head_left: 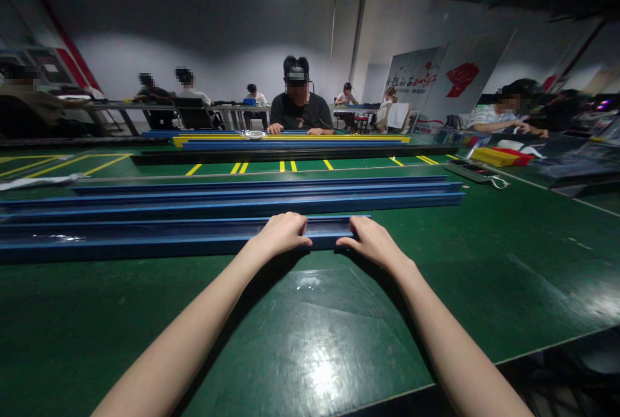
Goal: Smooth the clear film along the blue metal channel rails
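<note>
A long blue U-shaped channel (145, 233) lies across the green table (310, 320), its open side up. Near its right end my left hand (285, 233) is closed over it, thumb on the near wall and fingers curled over the far side. My right hand (372, 240) grips the same channel at the right end in a like way. A short stretch of channel shows between the two hands. Just beyond lie more blue channels (271, 200), parallel to the held one and apart from it.
Farther back are a black bar (290, 153), yellow channels (339, 139) and yellow tape marks (236, 168). A person (300, 107) sits opposite, hands at the far channels. To the right are a dark handheld device (469, 170) and yellow and red trays (494, 157). Other people sit behind.
</note>
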Tool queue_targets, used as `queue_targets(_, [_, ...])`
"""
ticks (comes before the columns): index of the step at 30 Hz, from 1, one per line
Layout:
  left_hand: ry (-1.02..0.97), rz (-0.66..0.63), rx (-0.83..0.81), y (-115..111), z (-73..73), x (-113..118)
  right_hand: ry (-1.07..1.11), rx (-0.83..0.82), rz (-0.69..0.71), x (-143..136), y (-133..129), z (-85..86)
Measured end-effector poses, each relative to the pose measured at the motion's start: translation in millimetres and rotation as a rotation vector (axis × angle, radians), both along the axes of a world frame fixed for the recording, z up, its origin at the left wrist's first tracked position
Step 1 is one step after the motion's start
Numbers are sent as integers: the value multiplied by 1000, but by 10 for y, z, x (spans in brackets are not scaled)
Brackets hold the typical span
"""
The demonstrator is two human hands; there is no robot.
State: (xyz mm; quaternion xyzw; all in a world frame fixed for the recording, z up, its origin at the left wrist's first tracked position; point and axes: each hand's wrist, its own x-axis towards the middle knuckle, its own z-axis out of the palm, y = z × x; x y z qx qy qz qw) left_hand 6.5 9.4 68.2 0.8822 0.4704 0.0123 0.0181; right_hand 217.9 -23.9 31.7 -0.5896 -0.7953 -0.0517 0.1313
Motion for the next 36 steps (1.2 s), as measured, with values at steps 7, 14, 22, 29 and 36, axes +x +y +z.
queue_targets(7, [7, 10, -1, -5, 1, 2, -33, 27, -3, -6, 0, -9])
queue_targets(14, [14, 14, 0, 1, -10, 5, -21, 119, 17, -8, -12, -25])
queue_targets(22, [20, 6, 2, -7, -13, 0, -32, 186, 89, -142, -40, -62])
queue_targets(29, [34, 0, 22, -19, -12, 6, -48, 152, 113, -129, -5, -69])
queue_targets(36, [41, -8, 38, -42, -2, 10, -16, 79, 96, -118, 8, -44])
